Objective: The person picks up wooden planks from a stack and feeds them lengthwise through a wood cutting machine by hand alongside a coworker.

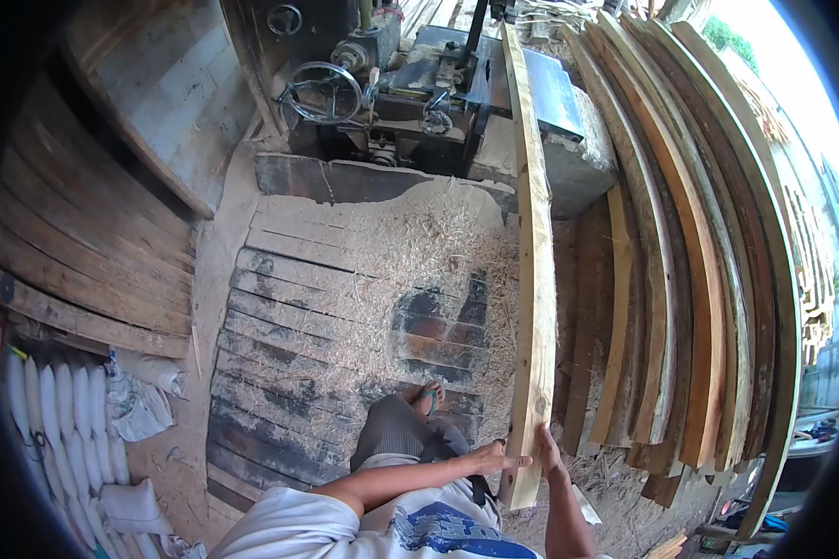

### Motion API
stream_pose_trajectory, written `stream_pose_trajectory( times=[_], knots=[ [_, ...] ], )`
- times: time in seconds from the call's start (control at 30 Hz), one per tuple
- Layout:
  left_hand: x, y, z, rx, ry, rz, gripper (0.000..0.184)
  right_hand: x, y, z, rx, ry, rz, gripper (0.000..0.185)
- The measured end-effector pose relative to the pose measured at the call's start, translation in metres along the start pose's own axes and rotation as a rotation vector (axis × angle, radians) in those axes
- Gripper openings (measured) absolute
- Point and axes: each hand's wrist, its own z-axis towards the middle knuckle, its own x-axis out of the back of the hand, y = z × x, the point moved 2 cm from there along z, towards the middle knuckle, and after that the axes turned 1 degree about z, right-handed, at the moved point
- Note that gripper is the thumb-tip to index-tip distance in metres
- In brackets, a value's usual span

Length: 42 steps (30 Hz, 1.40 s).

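A long squared wooden beam (535, 279) runs from close to my body out to the machine ahead. My left hand (496, 458) grips its near end from the left side, with the thumb laid across the top. On the right side of the same end, my right hand (552, 451) presses against the wood, its fingers partly hidden. The beam's far end passes beside the blade area of a woodworking machine (438, 74), which has a large metal handwheel (324, 93).
Several long planks (690, 279) are stacked on the right. Sawdust and shavings (419, 224) cover the slatted floor (280, 326). White sacks (65, 419) stand at lower left, below leaning boards (93, 205). A low barrier (345, 182) fronts the machine.
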Motion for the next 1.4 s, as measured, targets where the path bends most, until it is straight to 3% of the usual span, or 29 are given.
stream_pose_trajectory(
  times=[0.1, 0.17, 0.27, 0.3, 0.37, 0.43, 0.57, 0.73, 0.83, 0.97, 1.0, 1.13, 1.27, 1.37, 1.4],
  knots=[
    [0.008, 0.023, -0.064, -0.111, 0.270, -0.253, 0.091, -0.063, 0.032, 0.015, -0.013, -0.029, -0.028, 0.083],
    [0.025, 0.015, -0.106, -0.075, 0.409, -0.475, 0.076, -0.117, 0.046, 0.018, 0.087, -0.124, -0.015, 0.083],
    [0.059, -0.091, -0.131, -0.021, 0.369, -0.443, 0.066, -0.185, 0.083, 0.035, 0.231, -0.303, -0.018, 0.081],
    [0.066, -0.103, -0.153, 0.051, 0.361, -0.469, 0.063, -0.210, 0.085, 0.006, 0.265, -0.319, -0.048, 0.081],
    [0.059, -0.074, -0.221, -0.010, 0.346, -0.539, 0.057, -0.241, 0.097, -0.062, 0.223, -0.240, -0.202, 0.082],
    [0.039, -0.120, -0.256, -0.008, 0.369, -0.531, 0.053, -0.246, 0.156, -0.066, 0.243, -0.266, -0.181, 0.083],
    [-0.065, -0.167, -0.341, -0.005, 0.400, -0.553, 0.054, -0.214, 0.272, -0.134, 0.322, -0.280, -0.098, 0.080],
    [-0.245, -0.286, -0.399, 0.044, 0.276, -0.615, 0.078, -0.117, 0.423, -0.220, 0.336, -0.247, -0.160, 0.078],
    [-0.340, -0.267, -0.468, -0.006, 0.215, -0.596, 0.088, -0.064, 0.516, -0.273, 0.385, -0.325, -0.015, 0.075],
    [-0.466, -0.314, -0.539, 0.181, 0.134, -0.687, 0.066, -0.003, 0.624, -0.378, 0.253, -0.280, -0.023, 0.076],
    [-0.497, -0.322, -0.561, 0.139, 0.150, -0.732, 0.057, 0.008, 0.644, -0.402, 0.257, -0.270, -0.079, 0.077],
    [-0.594, -0.336, -0.673, 0.347, 0.213, -0.779, 0.053, 0.032, 0.735, -0.491, 0.268, -0.277, -0.168, 0.081],
    [-0.667, -0.397, -0.764, 0.286, 0.187, -0.923, 0.053, 0.028, 0.800, -0.589, 0.386, -0.337, -0.367, 0.078],
    [-0.723, -0.460, -0.826, 0.184, 0.274, -0.949, 0.058, 0.015, 0.838, -0.639, 0.046, -0.128, -0.041, 0.079],
    [-0.741, -0.472, -0.851, 0.165, 0.308, -0.961, 0.057, 0.009, 0.839, -0.645, 0.181, -0.157, -0.026, 0.078]
  ],
)
